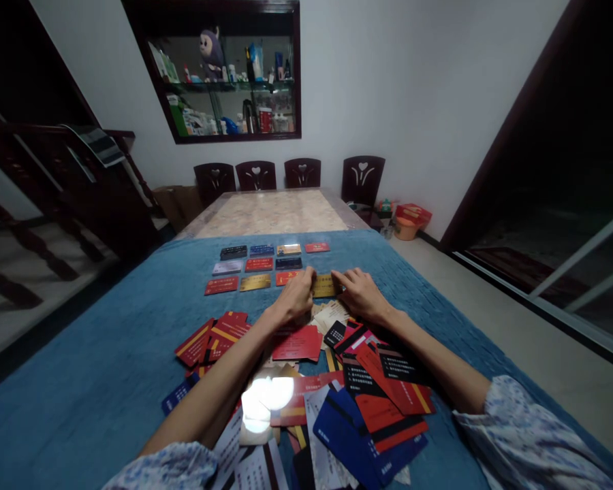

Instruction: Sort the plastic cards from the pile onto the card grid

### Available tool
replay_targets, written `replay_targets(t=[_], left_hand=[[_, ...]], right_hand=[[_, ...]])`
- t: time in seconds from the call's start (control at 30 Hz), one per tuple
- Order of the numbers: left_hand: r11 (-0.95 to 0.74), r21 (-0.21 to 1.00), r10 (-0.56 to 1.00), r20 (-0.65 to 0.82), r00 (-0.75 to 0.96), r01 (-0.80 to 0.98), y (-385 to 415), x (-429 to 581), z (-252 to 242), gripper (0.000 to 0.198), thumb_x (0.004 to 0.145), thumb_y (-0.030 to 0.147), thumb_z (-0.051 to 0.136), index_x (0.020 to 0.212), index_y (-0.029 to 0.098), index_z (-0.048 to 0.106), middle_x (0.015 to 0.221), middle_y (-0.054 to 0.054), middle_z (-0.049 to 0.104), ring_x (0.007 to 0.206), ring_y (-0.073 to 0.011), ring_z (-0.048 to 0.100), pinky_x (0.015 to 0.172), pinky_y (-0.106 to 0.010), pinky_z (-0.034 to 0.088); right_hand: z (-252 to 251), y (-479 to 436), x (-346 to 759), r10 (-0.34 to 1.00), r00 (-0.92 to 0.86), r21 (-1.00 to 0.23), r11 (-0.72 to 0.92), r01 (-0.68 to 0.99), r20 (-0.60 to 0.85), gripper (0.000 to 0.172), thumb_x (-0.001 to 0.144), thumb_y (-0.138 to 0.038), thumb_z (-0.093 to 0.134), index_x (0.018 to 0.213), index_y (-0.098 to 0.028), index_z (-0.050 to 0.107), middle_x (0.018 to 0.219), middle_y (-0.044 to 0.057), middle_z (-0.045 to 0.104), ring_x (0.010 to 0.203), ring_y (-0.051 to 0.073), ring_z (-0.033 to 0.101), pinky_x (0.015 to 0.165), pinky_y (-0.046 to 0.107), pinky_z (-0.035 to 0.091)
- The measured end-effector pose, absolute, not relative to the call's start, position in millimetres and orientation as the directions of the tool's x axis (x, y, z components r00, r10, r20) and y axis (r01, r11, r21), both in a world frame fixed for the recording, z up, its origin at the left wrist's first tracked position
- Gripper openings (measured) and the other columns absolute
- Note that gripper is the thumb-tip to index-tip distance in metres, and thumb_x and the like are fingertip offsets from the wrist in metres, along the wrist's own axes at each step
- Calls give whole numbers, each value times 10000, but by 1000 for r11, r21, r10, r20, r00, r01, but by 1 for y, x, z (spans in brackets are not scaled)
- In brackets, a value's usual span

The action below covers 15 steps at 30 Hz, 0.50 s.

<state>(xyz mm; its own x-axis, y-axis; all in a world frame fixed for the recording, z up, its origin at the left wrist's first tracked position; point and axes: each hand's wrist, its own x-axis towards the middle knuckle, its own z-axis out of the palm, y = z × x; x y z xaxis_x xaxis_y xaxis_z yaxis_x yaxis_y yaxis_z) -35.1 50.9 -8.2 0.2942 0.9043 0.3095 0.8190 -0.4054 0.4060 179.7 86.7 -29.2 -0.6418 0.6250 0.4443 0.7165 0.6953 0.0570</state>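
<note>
A gold card (325, 286) is between my two hands, at the right end of the nearest row of cards. My left hand (297, 297) is closed at its left edge, and my right hand (362, 292) has curled fingers on its right edge. Just left of it lies a red card (286, 278), partly behind my left hand. The same row holds another gold card (255, 282) and a dark red card (221, 285). Below my hands spreads a loose heap of cards, with a red stack (297, 342), blue cards (344, 432) and black-striped red cards (392, 422).
A blue cloth (107, 367) covers the near table; its marbled far end (280, 211) is bare. Two farther rows include a black card (233, 252) and a silver card (227, 267). Dark chairs (364, 178) stand behind, below a wall shelf (235, 83). A railing (45, 184) is left.
</note>
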Motion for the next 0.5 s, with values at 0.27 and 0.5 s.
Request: replay_targets(t=[0.27,0.5], left_hand=[[-417,375,903,273,331,828,47,-35,-1,414,708,71,552,1097,187,468,1071,-96,574,987,-238,564,883,-365,477],[-401,301,911,227,343,865,42,-36,11,322,769,76,533,1078,153,487,1073,-135,585,998,-256,574,866,-351,470]], right_hand=[[-30,91,182,617,-650,41,711,702,445,554,869,-320,635,1385,-172,500,1085,150,639,1001,286,507,755,353,389],[-25,88,183,597,-671,24,739,673,439,512,892,-350,583,1365,-171,505,1068,136,639,976,272,507,740,346,385]])
